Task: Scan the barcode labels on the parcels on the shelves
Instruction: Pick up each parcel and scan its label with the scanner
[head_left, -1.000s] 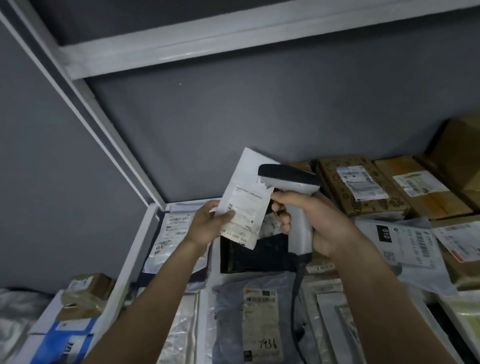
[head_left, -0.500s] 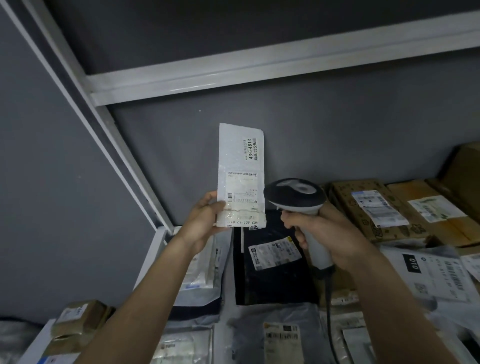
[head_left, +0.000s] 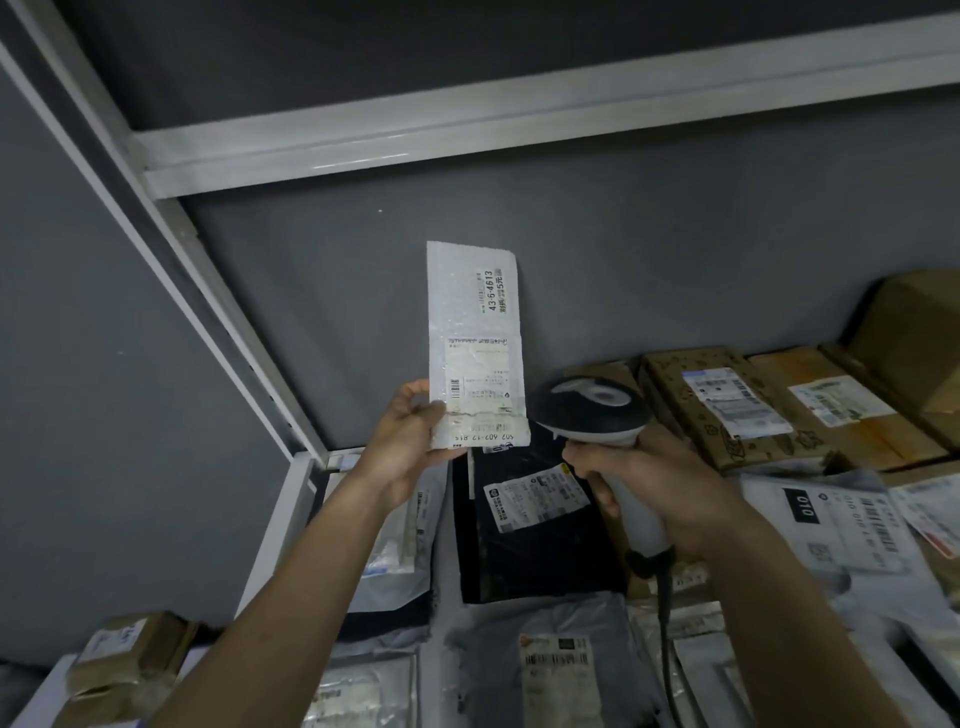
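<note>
My left hand (head_left: 408, 441) pinches the lower left corner of a narrow white padded mailer (head_left: 472, 332) and holds it upright in front of the grey back wall, its barcode labels facing me. My right hand (head_left: 654, 483) grips the white handle of a barcode scanner (head_left: 592, 408), whose dark head sits just right of the mailer's lower edge. Below them a black bag parcel (head_left: 524, 540) with a white label lies flat on the shelf.
Brown cardboard boxes (head_left: 727, 410) with labels fill the back right of the shelf. White and grey poly bags (head_left: 841, 525) lie at the right and front. A grey bag (head_left: 550, 665) lies near the front. White shelf frame (head_left: 280, 530) stands at left, a small brown box (head_left: 124, 660) beyond it.
My left hand turned the white mailer from tilted to upright and raised it. The scanner moved from in front of the mailer to its right side. The view tilted upward.
</note>
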